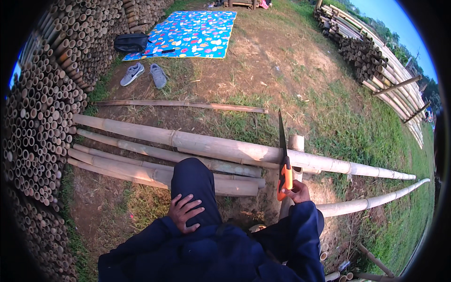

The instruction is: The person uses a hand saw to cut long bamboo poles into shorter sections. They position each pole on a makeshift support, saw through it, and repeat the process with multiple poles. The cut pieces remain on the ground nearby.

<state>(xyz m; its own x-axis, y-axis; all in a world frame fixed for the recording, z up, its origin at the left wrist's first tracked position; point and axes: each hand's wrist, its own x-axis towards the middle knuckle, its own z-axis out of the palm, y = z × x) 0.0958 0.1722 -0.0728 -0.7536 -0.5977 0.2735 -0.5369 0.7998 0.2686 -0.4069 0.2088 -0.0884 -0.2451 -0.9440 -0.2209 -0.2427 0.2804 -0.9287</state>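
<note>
My right hand (pixel 297 192) is closed round the orange handle of a hand saw (pixel 285 175). Its dark, tapering blade points away from me and lies against a long, thick bamboo pole (pixel 225 146), at a spot right of the pole's middle. Beneath the pole there, a short piece of bamboo (pixel 296 142) sticks out on the far side. My left hand (pixel 185 214) rests on my raised left knee, fingers spread, holding nothing. Several thinner bamboo poles (pixel 235 187) lie side by side on the near side of the thick pole, partly hidden by my knee.
Stacked bamboo (pixel 42 113) fills the left side, cut ends facing me. Another bamboo pile (pixel 390 80) stands far right. A split bamboo strip (pixel 188 104) lies beyond the poles. Grey shoes (pixel 133 74), a black bag (pixel 131 43) and a blue patterned mat (pixel 192 33) are farther off.
</note>
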